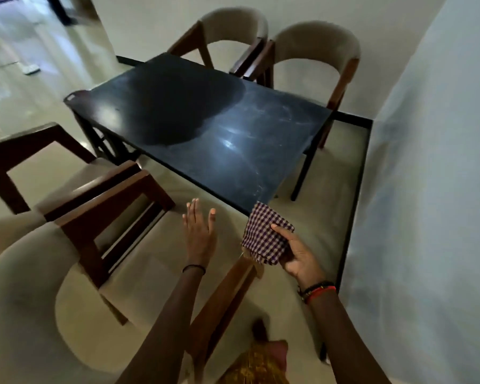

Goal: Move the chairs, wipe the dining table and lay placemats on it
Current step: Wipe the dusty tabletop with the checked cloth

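Note:
A dark, glossy dining table (205,126) stands ahead with nothing on its top, showing smears and a light glare. My right hand (297,256) holds a folded purple-and-white checked cloth (263,234) just below the table's near corner. My left hand (198,231) hovers open, fingers spread, over the floor in front of the table. A beige chair with a wooden frame (89,245) sits pulled out at my lower left. Another chair (39,151) stands at the left, away from the table. No placemats are in view.
Two beige round-backed chairs (233,34) (316,51) stand at the table's far side against the white wall. A pale wall (432,189) runs close along the right. Open tiled floor (17,65) stretches to the left, with a small white object (31,69) lying on it.

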